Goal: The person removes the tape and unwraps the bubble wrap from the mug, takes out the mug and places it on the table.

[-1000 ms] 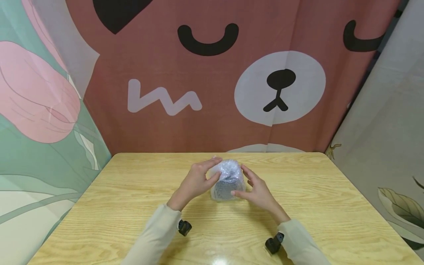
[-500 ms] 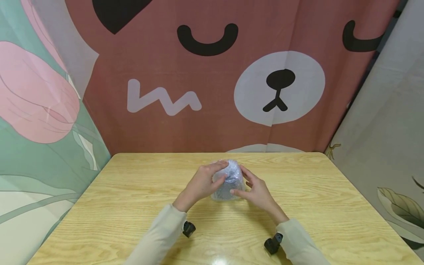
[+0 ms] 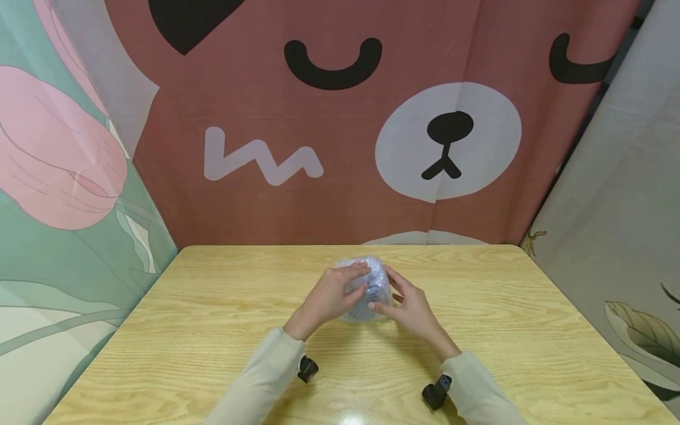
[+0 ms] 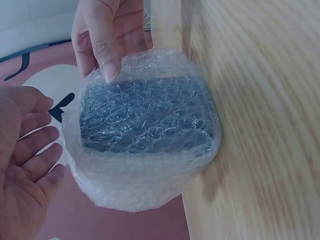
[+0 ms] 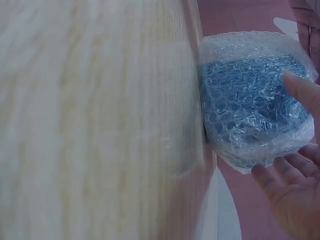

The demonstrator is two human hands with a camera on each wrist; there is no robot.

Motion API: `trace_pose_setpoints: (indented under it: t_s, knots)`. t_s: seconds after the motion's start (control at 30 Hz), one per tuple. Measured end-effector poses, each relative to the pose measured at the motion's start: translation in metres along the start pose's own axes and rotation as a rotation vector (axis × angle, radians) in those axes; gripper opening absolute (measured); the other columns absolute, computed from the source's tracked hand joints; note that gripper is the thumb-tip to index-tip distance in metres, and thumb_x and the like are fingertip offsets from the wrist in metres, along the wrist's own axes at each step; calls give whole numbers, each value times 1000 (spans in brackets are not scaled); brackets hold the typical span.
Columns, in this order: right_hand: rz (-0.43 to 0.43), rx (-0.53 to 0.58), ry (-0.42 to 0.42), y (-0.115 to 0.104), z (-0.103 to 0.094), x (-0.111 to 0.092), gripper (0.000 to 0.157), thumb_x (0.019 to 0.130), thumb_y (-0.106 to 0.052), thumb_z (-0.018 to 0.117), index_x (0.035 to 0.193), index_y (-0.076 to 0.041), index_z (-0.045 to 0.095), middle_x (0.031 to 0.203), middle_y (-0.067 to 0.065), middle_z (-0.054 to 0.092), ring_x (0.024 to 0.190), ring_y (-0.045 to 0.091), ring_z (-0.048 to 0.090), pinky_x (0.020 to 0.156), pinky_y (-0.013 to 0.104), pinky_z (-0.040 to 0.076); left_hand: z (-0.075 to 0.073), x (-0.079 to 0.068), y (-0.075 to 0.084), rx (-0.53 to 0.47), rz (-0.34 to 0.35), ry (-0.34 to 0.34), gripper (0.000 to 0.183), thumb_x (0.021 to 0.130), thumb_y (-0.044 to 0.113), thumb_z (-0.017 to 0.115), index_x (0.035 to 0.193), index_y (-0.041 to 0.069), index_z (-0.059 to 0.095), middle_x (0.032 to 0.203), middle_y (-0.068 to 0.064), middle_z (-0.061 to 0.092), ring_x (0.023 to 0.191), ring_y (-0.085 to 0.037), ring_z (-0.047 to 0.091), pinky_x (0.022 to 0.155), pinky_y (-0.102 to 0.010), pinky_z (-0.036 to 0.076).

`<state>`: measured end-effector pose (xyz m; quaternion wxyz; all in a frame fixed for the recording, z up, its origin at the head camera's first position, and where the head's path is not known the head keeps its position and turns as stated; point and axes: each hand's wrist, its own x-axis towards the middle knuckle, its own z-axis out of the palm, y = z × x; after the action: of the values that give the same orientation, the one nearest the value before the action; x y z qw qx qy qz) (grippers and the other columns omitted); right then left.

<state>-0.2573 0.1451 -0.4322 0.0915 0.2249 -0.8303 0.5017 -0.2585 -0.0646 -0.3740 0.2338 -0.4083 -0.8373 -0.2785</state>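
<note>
A bubble-wrapped package [image 3: 363,310] with a dark blue block showing through stands on the table. Loose, cloudy wrap surrounds the block [image 4: 145,115] in the left wrist view. My right hand [image 3: 411,307] holds the package's right side, thumb on the front face and fingers [image 5: 267,180] around the side. My left hand [image 3: 332,292] reaches over the upper left of the wrap with its fingers extended and loosely bent. In the left wrist view, the left hand [image 4: 25,155] lies right at the wrap's top edge.
The wood-grain table [image 3: 239,283] spreads out on both sides. Behind it hangs a curtain [image 3: 340,206] with a bear print, and more printed curtains flank it. A small black camera [image 3: 308,369] is strapped to each wrist.
My left hand has moved right and further over the package's top, covering more of it. The right hand has kept nearly the same place, and the package stays where it was.
</note>
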Motion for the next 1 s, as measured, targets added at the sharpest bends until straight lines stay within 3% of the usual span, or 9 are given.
trace_pose_setpoints:
  t_s: [0.5, 1.0]
  knots:
    - [-27, 3, 9, -2, 1, 1, 80, 84, -24, 78, 149, -6, 35, 148, 16, 40, 131, 32, 42, 88, 45, 51, 9, 5, 1, 65, -39, -35, 25, 88, 7, 70, 111, -2, 71, 118, -18, 64, 112, -28, 61, 94, -37, 48]
    - [-29, 7, 15, -4, 1, 0, 79, 84, -19, 78, 148, -4, 36, 145, 19, 43, 127, 38, 47, 85, 47, 52, 11, 12, 9, 236, -32, -48, 15, 84, 7, 74, 98, 3, 75, 110, -16, 68, 105, -30, 65, 89, -38, 52]
